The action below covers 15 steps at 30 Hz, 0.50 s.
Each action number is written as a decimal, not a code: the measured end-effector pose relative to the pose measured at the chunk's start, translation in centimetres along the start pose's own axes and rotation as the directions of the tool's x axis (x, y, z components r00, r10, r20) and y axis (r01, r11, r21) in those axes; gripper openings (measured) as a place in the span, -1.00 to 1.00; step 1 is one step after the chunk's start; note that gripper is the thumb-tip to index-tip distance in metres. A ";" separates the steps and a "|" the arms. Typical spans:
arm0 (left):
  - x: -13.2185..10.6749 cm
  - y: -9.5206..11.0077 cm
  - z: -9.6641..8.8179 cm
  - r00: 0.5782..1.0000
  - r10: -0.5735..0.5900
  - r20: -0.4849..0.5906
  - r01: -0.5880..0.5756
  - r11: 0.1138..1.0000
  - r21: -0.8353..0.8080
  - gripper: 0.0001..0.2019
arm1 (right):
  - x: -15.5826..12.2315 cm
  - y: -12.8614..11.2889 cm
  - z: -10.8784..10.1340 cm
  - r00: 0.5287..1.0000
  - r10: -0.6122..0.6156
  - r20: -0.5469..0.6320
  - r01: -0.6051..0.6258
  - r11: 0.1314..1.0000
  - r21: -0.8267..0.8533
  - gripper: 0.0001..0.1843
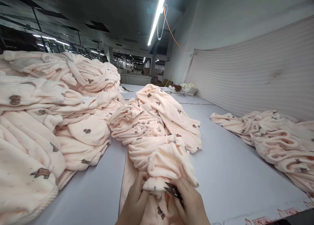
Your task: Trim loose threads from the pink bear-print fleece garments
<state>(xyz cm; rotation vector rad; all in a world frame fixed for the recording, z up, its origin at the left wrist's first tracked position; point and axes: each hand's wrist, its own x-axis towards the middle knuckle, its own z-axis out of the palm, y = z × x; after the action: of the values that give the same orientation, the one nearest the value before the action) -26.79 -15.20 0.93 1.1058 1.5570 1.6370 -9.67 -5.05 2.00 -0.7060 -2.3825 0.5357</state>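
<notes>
A pale pink plush garment [157, 159] with small brown animal prints lies bunched in front of me and runs toward the far side of the table. My left hand [136, 197] pinches a folded edge of it. In my right hand [187, 199] is a pair of small black thread snips [173, 191], its blades pointing left against the same edge. The fingers of that hand also rest on the fabric. Whether the blades touch a thread cannot be made out.
To the left rises a big heap of the same pink garments [85, 130]. Another bunched garment [277, 140] lies at the right, near a striped hanging sheet [257, 68]. Folded cloths [187, 89] sit on the table's [220, 172] far part. Overhead hangs a tube light [157, 17].
</notes>
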 end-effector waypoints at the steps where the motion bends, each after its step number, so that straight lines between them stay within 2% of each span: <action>1: -0.1 -0.3 0.1 0.999 -0.011 0.045 0.013 0.998 -0.057 -0.85 | -0.2 -0.4 -0.3 0.997 0.053 0.052 -0.056 0.997 0.053 -0.79; 3: 0.2 -0.6 0.3 0.995 -0.003 0.104 0.015 0.993 -0.120 -0.87 | 0.1 -1.3 -1.1 0.984 0.123 0.132 -0.145 0.974 0.174 -0.80; 6: 1.8 -0.5 0.5 0.984 0.036 0.172 -0.005 0.984 -0.179 -0.89 | 1.2 -2.3 -2.0 0.983 0.147 0.112 -0.173 0.946 0.276 -0.79; 8: 3.4 -0.4 0.9 0.970 0.051 0.236 0.003 0.975 -0.223 -0.78 | 1.3 -2.5 -2.5 0.978 0.173 0.114 -0.200 0.929 0.310 -0.81; 10: 4.9 -0.4 1.3 0.949 0.035 0.315 0.045 0.969 -0.241 -0.68 | 0.4 -2.4 -2.7 0.965 0.187 0.184 -0.240 0.911 0.335 -0.84; 13: 6.2 -0.7 1.8 0.913 -0.012 0.407 0.115 0.966 -0.230 -0.63 | -2.3 -2.3 -2.3 0.919 0.196 0.343 -0.295 0.918 0.265 -0.73; 15: 6.4 -0.8 2.0 0.902 -0.041 0.430 0.142 0.968 -0.205 -0.63 | -4.1 -2.2 -1.7 0.881 0.238 0.409 -0.300 0.949 0.093 -0.61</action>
<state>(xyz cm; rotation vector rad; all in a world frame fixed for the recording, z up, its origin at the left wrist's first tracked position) -28.07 -8.55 1.08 1.1476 1.0891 1.3589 -6.60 -8.87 2.69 -0.9409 -2.5811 1.0590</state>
